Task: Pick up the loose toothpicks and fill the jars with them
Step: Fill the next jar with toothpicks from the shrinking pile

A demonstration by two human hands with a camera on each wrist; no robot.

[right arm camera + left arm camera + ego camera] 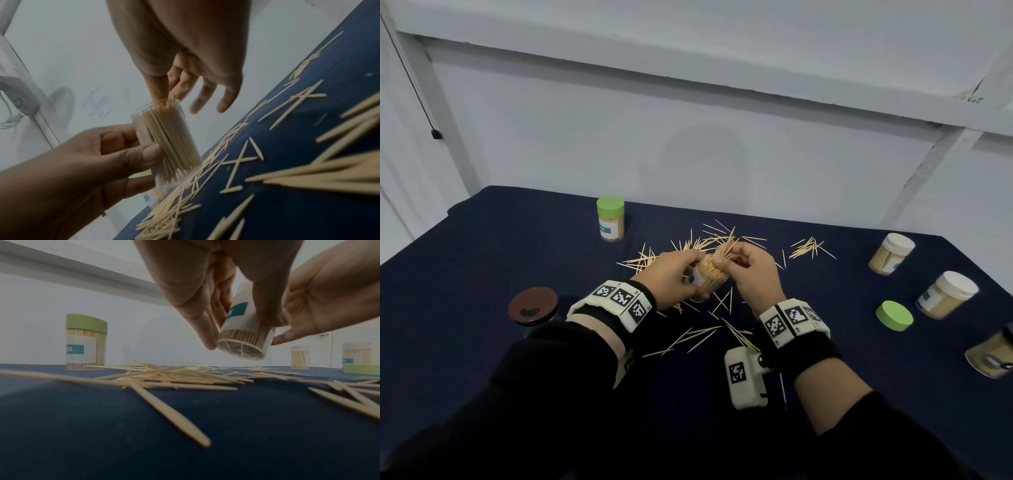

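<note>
The toothpicks [690, 337] are light, stiff slivers with sharp tips, and they roll and scatter easily, so I'd judge them best pinched in a small bunch at mid-length, all pointing one way. Most lie loose on the dark cloth [482, 260], near and far of the hands, with a smaller clump [812, 248] to the right.

The left hand [671, 279] wraps round the open jar [709, 274], held tilted just above the cloth (already packed nearly full). The right hand [751, 270] sits at the jar's mouth, thumb and forefinger pinching a few picks [726, 248] into it, the other fingers loosely spread.
</note>
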